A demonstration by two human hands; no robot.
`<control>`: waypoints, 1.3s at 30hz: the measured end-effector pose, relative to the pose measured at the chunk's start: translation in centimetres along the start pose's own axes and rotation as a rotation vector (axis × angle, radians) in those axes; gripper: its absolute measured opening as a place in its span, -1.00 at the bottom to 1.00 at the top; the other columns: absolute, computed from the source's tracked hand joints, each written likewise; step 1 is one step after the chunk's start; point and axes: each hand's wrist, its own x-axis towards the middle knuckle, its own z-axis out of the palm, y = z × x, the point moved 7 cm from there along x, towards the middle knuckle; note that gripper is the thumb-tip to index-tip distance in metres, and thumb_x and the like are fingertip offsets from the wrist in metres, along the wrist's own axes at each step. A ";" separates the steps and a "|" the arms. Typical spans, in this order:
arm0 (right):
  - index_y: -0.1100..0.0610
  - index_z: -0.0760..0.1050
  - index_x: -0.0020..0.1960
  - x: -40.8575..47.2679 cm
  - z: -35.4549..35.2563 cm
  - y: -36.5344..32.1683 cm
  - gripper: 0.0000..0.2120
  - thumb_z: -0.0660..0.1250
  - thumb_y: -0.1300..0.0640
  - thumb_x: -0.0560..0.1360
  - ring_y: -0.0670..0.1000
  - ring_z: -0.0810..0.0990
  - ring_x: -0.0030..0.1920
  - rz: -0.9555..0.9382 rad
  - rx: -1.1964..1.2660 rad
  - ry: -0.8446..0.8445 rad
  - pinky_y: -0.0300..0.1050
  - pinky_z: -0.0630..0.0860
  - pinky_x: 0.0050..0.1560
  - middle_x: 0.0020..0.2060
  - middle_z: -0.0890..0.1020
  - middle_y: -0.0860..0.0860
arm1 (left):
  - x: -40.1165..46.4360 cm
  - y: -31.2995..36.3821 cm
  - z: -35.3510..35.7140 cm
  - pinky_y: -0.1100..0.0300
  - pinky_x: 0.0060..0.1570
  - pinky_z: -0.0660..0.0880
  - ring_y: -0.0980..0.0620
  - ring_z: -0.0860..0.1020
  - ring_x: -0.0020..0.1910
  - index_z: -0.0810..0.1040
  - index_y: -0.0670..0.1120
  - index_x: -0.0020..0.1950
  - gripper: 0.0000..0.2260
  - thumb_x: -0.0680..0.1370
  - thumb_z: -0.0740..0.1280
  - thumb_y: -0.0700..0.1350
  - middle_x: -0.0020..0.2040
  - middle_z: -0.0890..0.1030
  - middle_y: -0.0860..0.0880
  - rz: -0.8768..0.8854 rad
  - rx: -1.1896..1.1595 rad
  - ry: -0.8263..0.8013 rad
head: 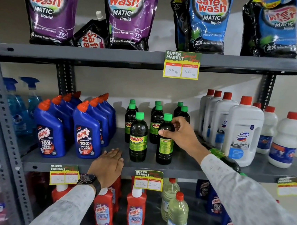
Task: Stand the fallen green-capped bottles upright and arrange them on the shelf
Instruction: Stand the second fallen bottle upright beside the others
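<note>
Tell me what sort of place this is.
Most likely a supermarket's cleaning-products aisle. Grey metal shelving carries "Super Market" price tags with MRP and discounted prices, and the shelves hold rows of the same product: blue Harpic bottles, Safe Wash pouches, and green-capped bottles.

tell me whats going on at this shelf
A person is tidying green-capped Sunny bottles on the middle shelf. The right hand grips the front right bottle by its shoulder, standing it upright beside another upright one. The left hand rests flat on the shelf edge. One bottle still lies on its side under the right sleeve, in front of the Domex bottle.
</note>
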 end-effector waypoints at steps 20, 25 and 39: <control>-0.04 0.59 0.19 -0.4 0.6 0.8 -0.71 0.39 0.28 0.57 -0.01 0.64 0.20 0.090 0.286 -0.166 0.19 0.48 0.38 0.15 0.70 -0.05 | 0.1 0.0 0.0 0.12 0.60 0.03 0.08 0.16 0.60 0.20 -0.07 0.60 -0.49 0.69 -0.09 0.08 0.62 0.22 -0.02 0.007 0.028 0.028; 0.09 0.54 0.24 -0.5 0.1 1.0 -0.46 0.66 0.07 0.34 -0.06 0.65 0.12 0.055 0.102 0.001 -0.01 0.58 0.21 0.09 0.68 -0.05 | 0.1 -0.2 0.1 0.12 0.61 0.03 0.09 0.16 0.60 0.20 -0.07 0.60 -0.49 0.69 -0.09 0.08 0.62 0.22 -0.01 0.005 0.035 0.024; 0.03 0.52 0.31 -2.7 -5.9 0.3 -0.58 0.46 -0.09 0.52 -0.01 0.61 0.11 -0.115 -0.477 0.104 -0.07 0.52 0.07 0.12 0.63 -0.04 | 0.1 -0.2 0.1 0.12 0.61 0.01 0.08 0.13 0.61 0.17 -0.08 0.61 -0.49 0.69 -0.10 0.07 0.63 0.18 -0.02 0.002 0.035 0.014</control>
